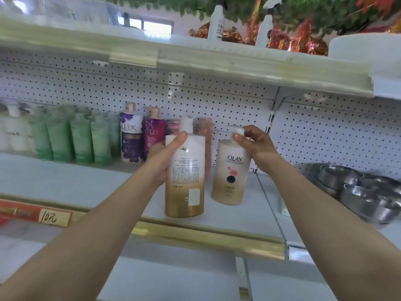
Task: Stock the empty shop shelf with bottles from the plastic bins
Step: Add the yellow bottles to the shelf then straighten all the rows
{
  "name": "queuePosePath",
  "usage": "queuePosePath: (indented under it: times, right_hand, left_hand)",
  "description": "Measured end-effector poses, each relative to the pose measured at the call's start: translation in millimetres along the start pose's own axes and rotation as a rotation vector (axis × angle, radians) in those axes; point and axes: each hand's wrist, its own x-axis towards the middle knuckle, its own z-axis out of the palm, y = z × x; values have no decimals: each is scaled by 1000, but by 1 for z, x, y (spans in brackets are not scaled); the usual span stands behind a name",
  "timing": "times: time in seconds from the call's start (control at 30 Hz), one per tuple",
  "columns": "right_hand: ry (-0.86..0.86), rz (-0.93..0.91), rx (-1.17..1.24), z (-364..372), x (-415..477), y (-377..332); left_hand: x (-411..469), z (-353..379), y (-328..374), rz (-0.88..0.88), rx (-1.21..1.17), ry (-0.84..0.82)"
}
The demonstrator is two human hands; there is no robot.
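Two pump bottles over the middle shelf, in front of the pegboard back. Gold-and-white bottle, back label showing, gripped round its upper body by the left hand, thumb across the front near the shoulder; whether its base touches the shelf, impossible to tell. Just beside it, Olay bottle, upright on the shelf, pinched at the pump head by the fingertips of the right hand. Behind them, against the pegboard, two Lux bottles, then a row of green tubes and white bottles farther left. Right of the shelf divider, stacked steel bowls. On the shelf edge at left, a price tag reading 10. Up top, two spray bottles.
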Motion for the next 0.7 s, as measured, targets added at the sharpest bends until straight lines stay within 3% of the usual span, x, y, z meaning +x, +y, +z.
queuePosePath:
  times: [0.17,0.33,0.7]
  right_hand:
    - [-42,31,-146,-14,9,4]
    - [-348,157,-532,-28,18,0]
    - [-206,99,-701,-21,83,27]
  left_hand:
    - [12,11,-8,3,18,-4]
    - [23,21,-11,10,-4,23]
    - [49,19,-20,36,-25,13]
